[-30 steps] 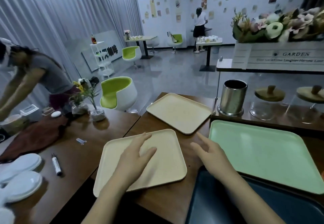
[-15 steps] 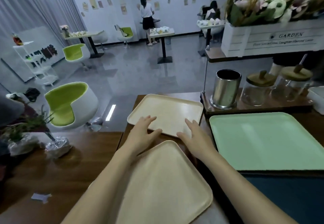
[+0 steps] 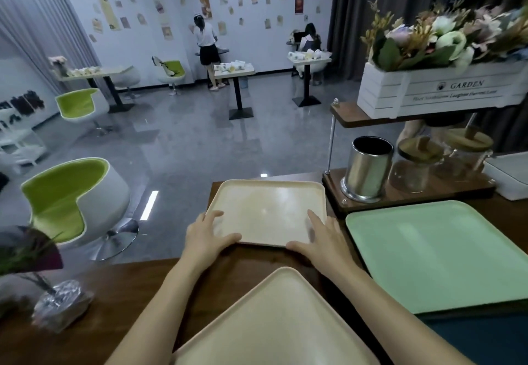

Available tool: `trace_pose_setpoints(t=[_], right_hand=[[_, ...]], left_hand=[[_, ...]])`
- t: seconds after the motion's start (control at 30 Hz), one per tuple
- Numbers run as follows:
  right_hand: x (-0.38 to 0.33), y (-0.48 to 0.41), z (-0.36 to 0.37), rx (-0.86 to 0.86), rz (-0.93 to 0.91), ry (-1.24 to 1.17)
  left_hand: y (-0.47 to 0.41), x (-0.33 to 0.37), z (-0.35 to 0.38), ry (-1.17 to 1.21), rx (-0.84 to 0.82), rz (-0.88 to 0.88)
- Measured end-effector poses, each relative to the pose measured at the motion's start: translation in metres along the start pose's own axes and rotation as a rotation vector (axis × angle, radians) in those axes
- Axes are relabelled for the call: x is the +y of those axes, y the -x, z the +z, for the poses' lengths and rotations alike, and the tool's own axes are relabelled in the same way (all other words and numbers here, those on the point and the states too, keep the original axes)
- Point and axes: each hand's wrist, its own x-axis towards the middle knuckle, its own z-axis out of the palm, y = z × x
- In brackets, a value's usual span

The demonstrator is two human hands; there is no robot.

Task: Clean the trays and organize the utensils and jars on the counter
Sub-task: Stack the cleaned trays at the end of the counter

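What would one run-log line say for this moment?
left hand: holds far beige tray, near-left corner | right hand: holds near-right corner | green tray: untouched

Far tray (image 3: 268, 210) lies behind near tray (image 3: 274, 322), left of the canister (image 3: 368, 170).
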Motion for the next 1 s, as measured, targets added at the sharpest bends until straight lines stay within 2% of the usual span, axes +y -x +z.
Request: trace_pose_setpoints(t=[0.17,0.37,0.47,0.77,0.9,1.0], right_hand=[[-0.006,-0.031,-0.013,-0.094,-0.06,-0.054],[-0.007,-0.05,-0.018,-0.176,-0.039,0.059],[-0.002,-0.05,-0.009,-0.126,-0.059,0.168],[0.003,-0.036,-0.005,-0.084,-0.049,0.193],[0.002,-0.007,-0.016,-0.026,-0.18,0.101],[0.013,0.039,-0.035,-0.106,-0.336,0.081]], left_hand=[[0.004,-0.006,0.006,0.06,0.134,-0.015],[0.013,-0.003,0.022,0.009,0.139,-0.025],[0.016,0.0,0.027,-0.036,0.159,-0.027],[0.016,-0.002,0.03,-0.041,0.133,0.019],[0.042,0.0,0.01,-0.007,0.067,-0.019],[0.092,-0.002,-0.007,-0.001,0.068,-0.043]])
